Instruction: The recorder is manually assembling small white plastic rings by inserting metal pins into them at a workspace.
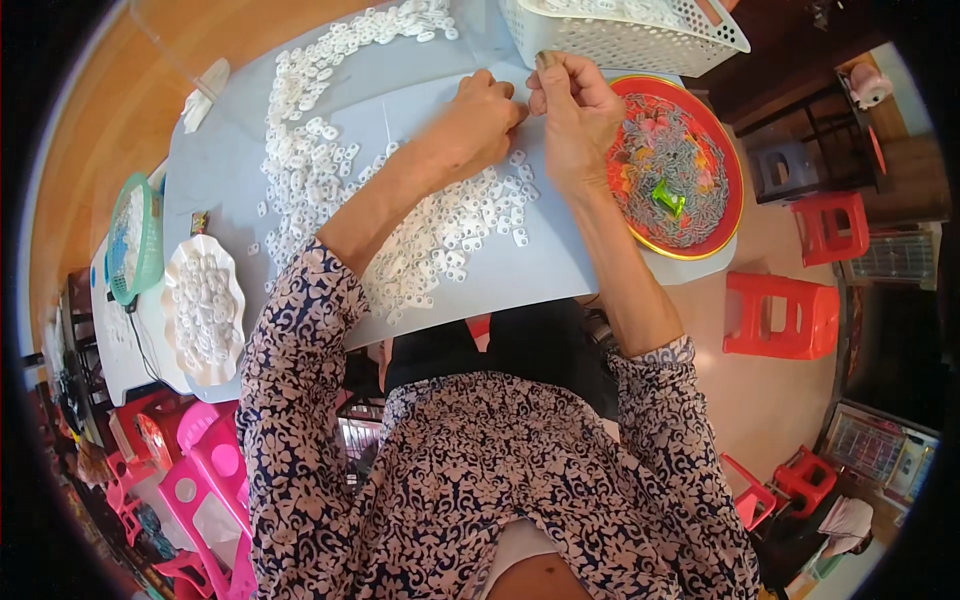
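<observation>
Small white plastic pieces with holes point(430, 240) lie loose over the grey table point(540, 270), both under and around my left forearm. Above the table's middle, my left hand point(482, 122) is closed, its fingers curled and pinched together. Beside it, my right hand point(575, 112) is raised with thumb and forefinger pressed together. What either hand holds, if anything, is too small or hidden to make out. Close to my right wrist sits a round red tray with a gold rim point(733, 190), full of small, thin grey pieces point(690, 150). A shiny green packet point(668, 199) lies on them.
A white perforated basket point(640, 42) with white pieces stands at the far right. On the left are a wavy-edged white dish point(180, 345) of white pieces and a green basket point(150, 240). Red stools point(785, 315) stand right; pink plastic chairs point(200, 480) lower left.
</observation>
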Available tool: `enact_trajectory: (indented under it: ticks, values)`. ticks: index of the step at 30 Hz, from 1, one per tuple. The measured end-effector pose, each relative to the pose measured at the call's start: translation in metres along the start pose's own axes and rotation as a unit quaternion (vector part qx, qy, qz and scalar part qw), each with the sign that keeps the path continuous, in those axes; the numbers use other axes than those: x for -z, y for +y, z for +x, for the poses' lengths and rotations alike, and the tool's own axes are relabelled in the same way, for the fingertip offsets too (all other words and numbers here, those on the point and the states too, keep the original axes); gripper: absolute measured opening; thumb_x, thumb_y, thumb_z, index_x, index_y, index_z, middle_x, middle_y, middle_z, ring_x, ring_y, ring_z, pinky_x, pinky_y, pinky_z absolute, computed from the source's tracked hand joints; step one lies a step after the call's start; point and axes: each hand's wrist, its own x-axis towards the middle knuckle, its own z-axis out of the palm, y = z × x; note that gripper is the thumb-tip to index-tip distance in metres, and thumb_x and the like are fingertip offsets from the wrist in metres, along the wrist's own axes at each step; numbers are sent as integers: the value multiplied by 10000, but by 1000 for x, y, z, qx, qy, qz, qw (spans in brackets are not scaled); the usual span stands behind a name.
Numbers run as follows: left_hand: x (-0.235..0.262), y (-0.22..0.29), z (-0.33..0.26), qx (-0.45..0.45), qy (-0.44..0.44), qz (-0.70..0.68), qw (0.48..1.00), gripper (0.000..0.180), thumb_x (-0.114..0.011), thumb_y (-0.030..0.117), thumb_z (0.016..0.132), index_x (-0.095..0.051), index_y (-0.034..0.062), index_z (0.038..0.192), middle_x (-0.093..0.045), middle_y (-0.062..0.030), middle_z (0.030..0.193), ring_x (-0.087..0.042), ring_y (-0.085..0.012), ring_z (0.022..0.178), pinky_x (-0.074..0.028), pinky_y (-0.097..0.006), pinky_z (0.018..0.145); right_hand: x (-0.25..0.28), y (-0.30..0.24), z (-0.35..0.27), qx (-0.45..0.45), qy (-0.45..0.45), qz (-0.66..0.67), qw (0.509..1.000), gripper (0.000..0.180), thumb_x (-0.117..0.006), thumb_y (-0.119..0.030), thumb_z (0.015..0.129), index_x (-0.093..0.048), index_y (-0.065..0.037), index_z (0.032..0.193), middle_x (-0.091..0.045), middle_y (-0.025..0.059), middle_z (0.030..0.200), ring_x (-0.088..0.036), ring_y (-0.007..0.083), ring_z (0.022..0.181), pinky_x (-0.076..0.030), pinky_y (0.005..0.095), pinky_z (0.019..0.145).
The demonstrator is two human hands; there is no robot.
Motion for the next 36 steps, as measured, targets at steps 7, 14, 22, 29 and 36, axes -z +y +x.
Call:
enact_trajectory:
  ticks: [7, 14, 22, 29, 36]
  values:
    - [-14, -6, -5, -44, 68, 31, 996, 123, -601, 63, 722, -648, 7, 821, -583, -143, 832, -499, -330, 846, -423, -409, 766, -5, 0, -1, -13, -17, -6, 1000, 126, -622, -112, 861, -607, 13, 858, -599, 11, 689, -476, 28, 566, -406, 184, 510]
    - [28, -12, -58, 232, 139, -550, 790, 150, -538, 122, 855, -617, -5, 849, -620, -51, 816, -549, -117, 738, -436, -245, 718, -12, -3, -17, -56, -108, -10, 993, 106, -590, -101, 882, -613, 2, 878, -632, 24, 789, -502, 45, 609, -422, 183, 548]
    - [18, -9, -83, 245, 172, -627, 720, 143, -554, 98, 873, -612, -11, 944, -627, -53, 849, -579, -122, 799, -453, -259, 784, -20, -2, -25, -126, -229, -35, 964, 168, -572, -159, 906, -614, 2, 925, -634, 38, 867, -538, 68, 680, -452, 210, 616]
    - [9, -3, -83, 223, 226, -649, 691, 133, -566, 47, 857, -594, -15, 971, -621, -42, 831, -594, -109, 807, -476, -241, 779, -23, -1, -28, -124, -259, -58, 956, 169, -573, -162, 904, -614, 0, 929, -633, 33, 871, -554, 64, 700, -462, 216, 611]
    - [8, 0, -84, 230, 240, -528, 781, 188, -517, 28, 857, -544, 16, 1043, -537, -9, 694, -559, -97, 708, -460, -245, 677, -25, 5, -28, -144, -207, -36, 967, 131, -585, -130, 894, -616, -3, 901, -621, 20, 762, -534, 51, 619, -439, 194, 562]
